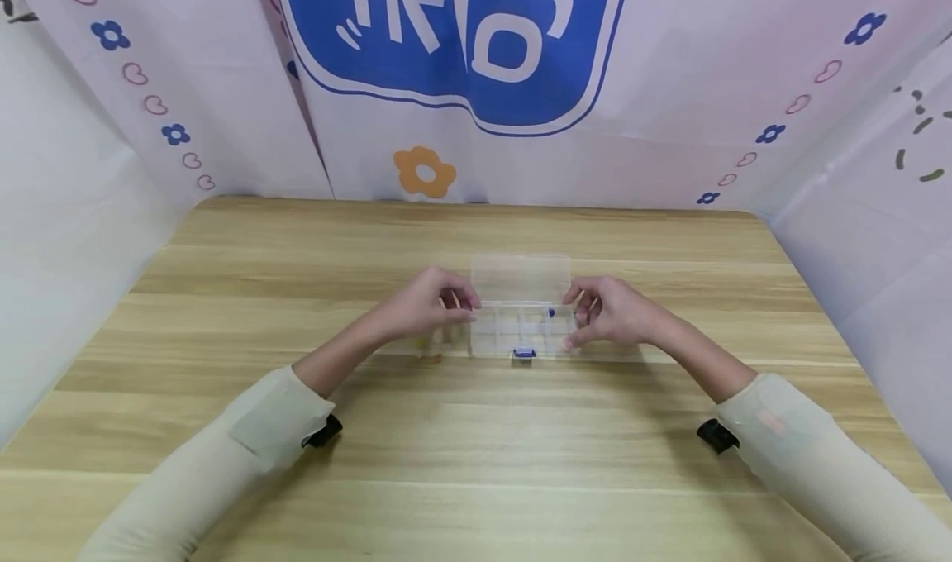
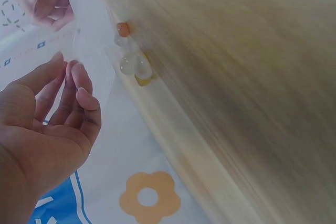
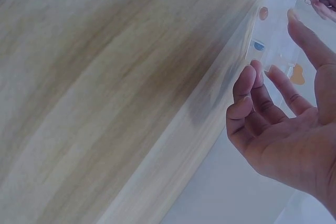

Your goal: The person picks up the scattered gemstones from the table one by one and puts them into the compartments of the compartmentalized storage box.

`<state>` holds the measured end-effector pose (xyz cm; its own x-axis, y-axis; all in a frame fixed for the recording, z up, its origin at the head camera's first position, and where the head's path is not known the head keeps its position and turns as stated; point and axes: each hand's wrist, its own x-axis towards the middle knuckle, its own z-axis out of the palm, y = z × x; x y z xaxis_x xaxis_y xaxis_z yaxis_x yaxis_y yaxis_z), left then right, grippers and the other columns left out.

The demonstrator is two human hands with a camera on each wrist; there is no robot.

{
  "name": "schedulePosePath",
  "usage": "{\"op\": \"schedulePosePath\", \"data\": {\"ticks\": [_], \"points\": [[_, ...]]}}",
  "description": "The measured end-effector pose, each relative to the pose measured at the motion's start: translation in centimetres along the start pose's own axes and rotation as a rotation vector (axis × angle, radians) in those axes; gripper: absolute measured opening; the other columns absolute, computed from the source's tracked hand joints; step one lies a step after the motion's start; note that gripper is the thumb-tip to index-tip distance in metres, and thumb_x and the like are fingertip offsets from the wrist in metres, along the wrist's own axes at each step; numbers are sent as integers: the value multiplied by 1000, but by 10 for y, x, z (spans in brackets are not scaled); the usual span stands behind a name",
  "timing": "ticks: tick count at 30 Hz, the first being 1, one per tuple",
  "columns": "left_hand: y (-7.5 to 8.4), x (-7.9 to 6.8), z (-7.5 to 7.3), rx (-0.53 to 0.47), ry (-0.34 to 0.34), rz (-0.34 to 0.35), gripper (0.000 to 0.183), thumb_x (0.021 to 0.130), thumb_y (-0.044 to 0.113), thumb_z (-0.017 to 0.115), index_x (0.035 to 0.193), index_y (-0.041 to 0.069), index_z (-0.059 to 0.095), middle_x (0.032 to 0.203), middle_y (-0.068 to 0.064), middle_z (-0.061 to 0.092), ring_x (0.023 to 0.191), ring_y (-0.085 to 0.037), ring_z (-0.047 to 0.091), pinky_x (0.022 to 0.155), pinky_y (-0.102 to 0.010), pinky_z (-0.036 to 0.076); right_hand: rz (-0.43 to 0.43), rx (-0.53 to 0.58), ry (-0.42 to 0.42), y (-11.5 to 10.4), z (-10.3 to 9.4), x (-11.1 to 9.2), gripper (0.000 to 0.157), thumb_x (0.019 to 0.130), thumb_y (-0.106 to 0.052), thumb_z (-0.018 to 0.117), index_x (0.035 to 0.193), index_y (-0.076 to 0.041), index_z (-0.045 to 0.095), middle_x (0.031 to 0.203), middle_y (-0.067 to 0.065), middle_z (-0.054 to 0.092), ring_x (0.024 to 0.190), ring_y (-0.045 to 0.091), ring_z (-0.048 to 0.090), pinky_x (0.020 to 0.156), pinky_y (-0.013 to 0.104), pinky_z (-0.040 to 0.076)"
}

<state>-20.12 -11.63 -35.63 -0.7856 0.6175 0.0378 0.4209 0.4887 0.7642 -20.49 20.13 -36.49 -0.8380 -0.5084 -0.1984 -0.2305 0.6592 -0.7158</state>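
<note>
A clear plastic compartment box lies on the table with its lid raised at the back and a blue latch on its front. A small blue piece shows in a back compartment towards the right. My left hand holds the left end of the box near the back corner, thumb and fingertips close together. At the opposite end, my right hand grips the box between spread thumb and curled fingers. Small clear pieces and an orange one appear beside the box in the left wrist view.
The wood-grain table stretches forward to a white printed cloth hanging behind it. White cloth also hangs at both sides. Each sleeved forearm carries a black wrist device.
</note>
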Motion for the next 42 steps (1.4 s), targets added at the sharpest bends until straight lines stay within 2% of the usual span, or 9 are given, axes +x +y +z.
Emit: {"op": "schedulePosePath", "data": {"ticks": [9, 15, 23, 34, 42], "points": [[-6, -10, -3, 29, 0, 23, 3, 94, 1, 74, 91, -1, 74, 84, -4, 71, 76, -15, 64, 71, -30, 57, 6, -8, -1, 1, -2, 1, 55, 76, -13, 94, 118, 4, 63, 89, 10, 63, 79, 22, 58, 71, 31, 51], [-9, -18, -7, 35, 5, -1, 5, 95, 4, 74, 94, -1, 74, 85, -4, 71, 76, -14, 64, 75, -32, 57, 5, -10, -3, 1, -2, 1, 55, 76, -14, 94, 118, 4, 63, 89, 10, 63, 78, 22, 58, 69, 30, 50], [-14, -24, -11, 31, 15, -5, 5, 96, 4, 73, 95, 0, 75, 86, -5, 72, 77, -15, 65, 76, -35, 58, 9, -23, -1, 0, -1, 2, 54, 76, -13, 94, 118, 4, 64, 88, 9, 64, 79, 22, 59, 74, 34, 51], [-20, -28, -14, 32, 26, -14, 4, 95, 4, 74, 94, 0, 76, 84, -7, 71, 74, -15, 63, 69, -28, 55, 10, -21, 4, 0, -1, 1, 54, 76, -13, 94, 117, 4, 64, 88, 10, 63, 79, 22, 58, 70, 31, 51], [-21, -30, -15, 40, 30, -23, 5, 95, 4, 74, 96, -1, 76, 85, -5, 73, 75, -15, 65, 75, -30, 57, -15, -32, 10, 1, 0, 1, 56, 76, -15, 94, 118, 5, 64, 88, 10, 64, 77, 21, 58, 71, 30, 52]]}}
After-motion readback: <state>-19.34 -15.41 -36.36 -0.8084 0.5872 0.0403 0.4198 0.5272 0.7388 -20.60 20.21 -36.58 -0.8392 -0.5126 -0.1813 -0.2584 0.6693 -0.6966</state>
